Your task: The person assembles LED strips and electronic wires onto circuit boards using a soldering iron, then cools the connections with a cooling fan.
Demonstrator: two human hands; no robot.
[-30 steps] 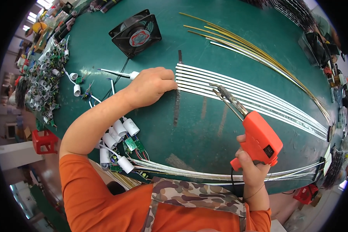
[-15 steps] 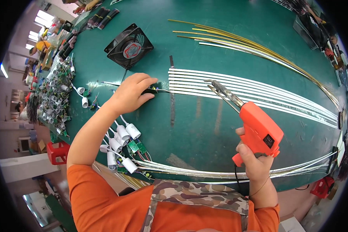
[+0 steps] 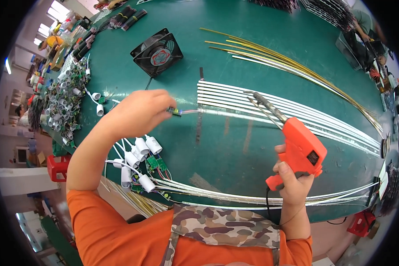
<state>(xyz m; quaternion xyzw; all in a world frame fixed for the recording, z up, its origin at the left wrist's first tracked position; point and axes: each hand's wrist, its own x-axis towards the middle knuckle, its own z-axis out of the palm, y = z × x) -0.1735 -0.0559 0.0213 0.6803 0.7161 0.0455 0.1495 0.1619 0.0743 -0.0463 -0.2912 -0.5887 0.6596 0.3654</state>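
Note:
My left hand is closed on a small green circuit board, whose far end shows past the fingertips. Thin wires run from the board to the end of one white LED strip, which lies apart on the near side of a row of parallel strips. In my right hand is a red soldering gun, gripped by its handle. Its tip points up and left over the row of strips. Whether the tip touches a strip I cannot tell.
A black fan stands beyond my left hand. White lamp sockets with boards and strips lie near me, and a big heap of sockets lies at the left. Yellow strips lie across the far side of the green table.
My left hand has drawn back left and nearer with the board, and its strip has slid away from the row. My right hand still holds the soldering gun over the strips. The view has shifted slightly.

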